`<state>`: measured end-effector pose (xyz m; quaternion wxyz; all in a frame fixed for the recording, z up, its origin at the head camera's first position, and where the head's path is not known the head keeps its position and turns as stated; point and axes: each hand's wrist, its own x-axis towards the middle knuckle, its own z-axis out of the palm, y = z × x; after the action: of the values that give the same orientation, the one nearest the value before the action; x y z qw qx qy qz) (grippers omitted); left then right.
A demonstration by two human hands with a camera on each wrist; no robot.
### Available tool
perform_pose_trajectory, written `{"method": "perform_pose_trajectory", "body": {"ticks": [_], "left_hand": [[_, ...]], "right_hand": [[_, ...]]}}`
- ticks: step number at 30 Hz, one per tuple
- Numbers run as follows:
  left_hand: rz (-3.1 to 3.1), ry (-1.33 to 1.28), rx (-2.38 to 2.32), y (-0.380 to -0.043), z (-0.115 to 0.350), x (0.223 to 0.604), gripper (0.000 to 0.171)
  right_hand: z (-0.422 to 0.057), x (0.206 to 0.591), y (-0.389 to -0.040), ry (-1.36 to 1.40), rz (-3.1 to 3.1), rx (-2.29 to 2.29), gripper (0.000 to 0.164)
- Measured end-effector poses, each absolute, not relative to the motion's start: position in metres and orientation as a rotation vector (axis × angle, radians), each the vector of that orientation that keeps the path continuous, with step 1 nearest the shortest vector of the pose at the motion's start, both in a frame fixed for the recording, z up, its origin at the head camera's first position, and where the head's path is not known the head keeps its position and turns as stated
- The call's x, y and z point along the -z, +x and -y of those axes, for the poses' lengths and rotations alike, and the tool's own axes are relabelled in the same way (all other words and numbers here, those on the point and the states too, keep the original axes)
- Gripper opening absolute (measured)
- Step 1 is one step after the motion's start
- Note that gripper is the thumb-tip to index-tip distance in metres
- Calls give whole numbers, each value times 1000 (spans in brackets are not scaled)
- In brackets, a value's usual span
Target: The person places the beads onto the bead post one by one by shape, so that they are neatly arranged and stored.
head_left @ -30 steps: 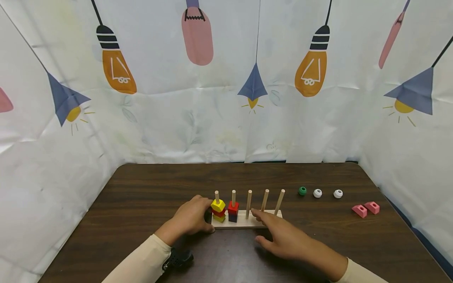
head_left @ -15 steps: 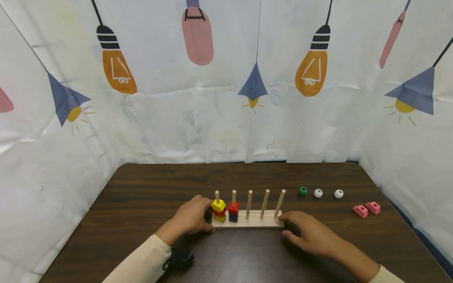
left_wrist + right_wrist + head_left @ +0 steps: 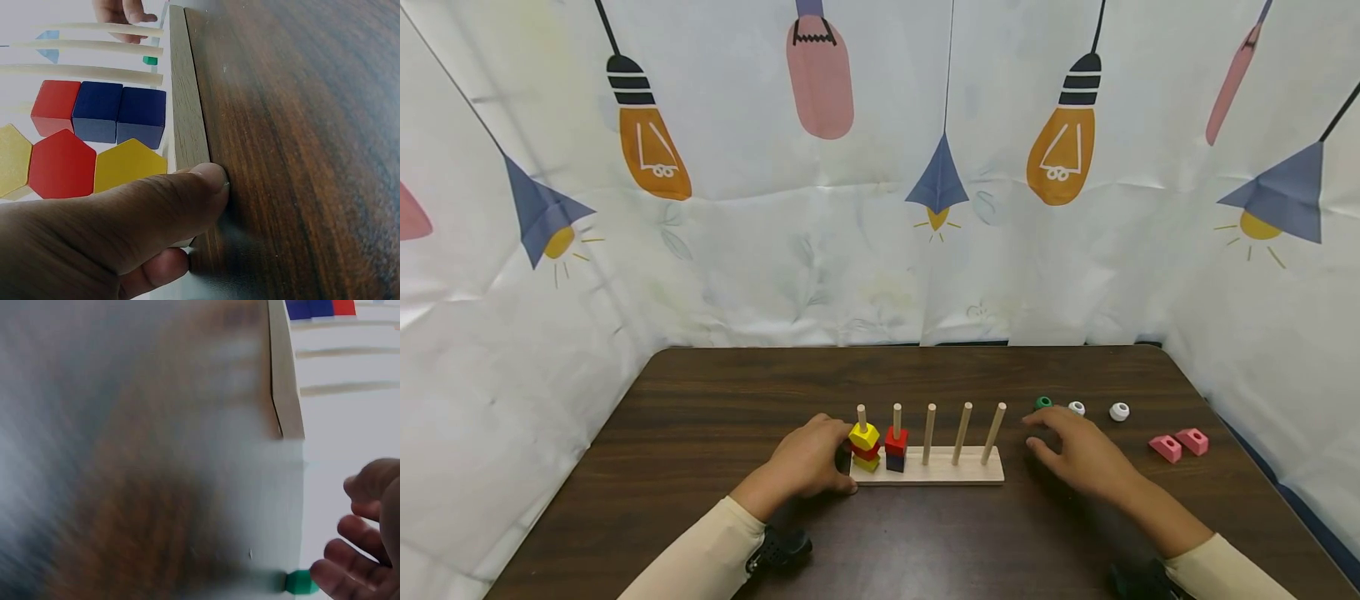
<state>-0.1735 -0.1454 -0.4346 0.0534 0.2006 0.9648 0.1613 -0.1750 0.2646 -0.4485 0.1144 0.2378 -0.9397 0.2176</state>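
One pegboard [image 3: 955, 474] in left grip [image 3: 805, 458]

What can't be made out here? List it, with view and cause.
Head: middle bead, partly behind the right grip.
Left wrist: bottom yellow block, partly behind the left grip; top yellow block, cut by the left edge.
Right wrist: wooden base, cut by the top edge; grain of the tabletop, mostly blurred.

Bright head view; right wrist view blurs the table [image 3: 144, 519].
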Motion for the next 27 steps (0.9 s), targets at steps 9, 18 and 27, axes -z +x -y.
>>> {"method": "perform_pose_trajectory", "body": {"ticks": [9,18,27], "left_hand": [[-2932,603,-484,-174,145,435,63],[-2933,609,-474,-174,145,436,62],[-2934,627,-477,-175,146,436,61]], "right_hand": [[-271,444,-196,558,2784,-653,39],[-266,440,-206,531,2836,-620,37],[-262,439,-216,461,2901,-622,38]]}}
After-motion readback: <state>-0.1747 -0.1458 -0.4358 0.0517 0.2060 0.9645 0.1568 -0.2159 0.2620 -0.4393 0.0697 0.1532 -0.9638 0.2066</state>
